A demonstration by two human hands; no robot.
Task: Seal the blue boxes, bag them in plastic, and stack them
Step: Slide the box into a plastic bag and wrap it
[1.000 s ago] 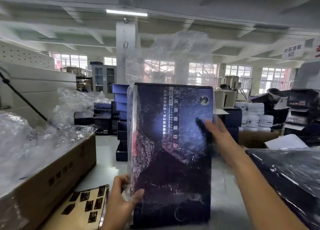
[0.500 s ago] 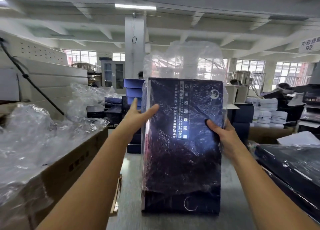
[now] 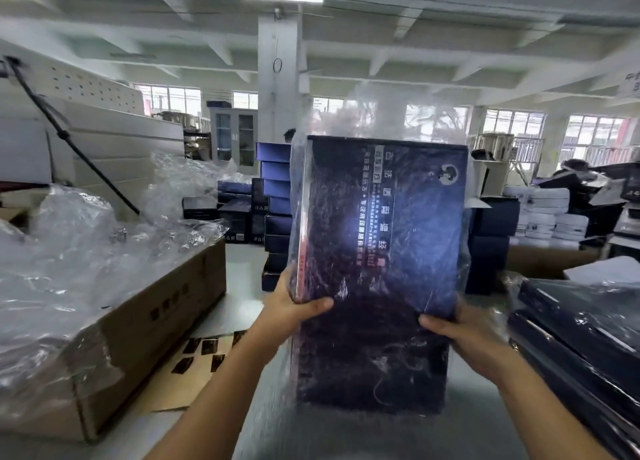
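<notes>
You hold a tall, flat, dark blue printed box (image 3: 381, 252) upright in front of you, inside a clear crinkled plastic bag (image 3: 377, 113) whose loose open end stands up above the box's top edge.

Your left hand (image 3: 294, 307) grips the box's left edge through the plastic, a little below the middle: thumb across the front face, fingers curled behind. Your right hand (image 3: 460, 335) grips the right edge at about the same height, thumb on the front, the other fingers hidden behind the box.

Whether the box's lower edge touches the grey table (image 3: 242, 307) cannot be told.

Around the box:
- Behind its left edge, a stack of blue boxes (image 3: 277, 196), unbagged.
- Left of it, a brown cardboard carton (image 3: 156, 314) heaped with loose clear plastic (image 3: 86, 252).
- Between the carton and the box, low down, a tan sheet of dark stickers (image 3: 204, 352) lying flat.
- Right of it, a pile of dark boxes already wrapped in plastic (image 3: 581, 338) — close by your right forearm.
</notes>
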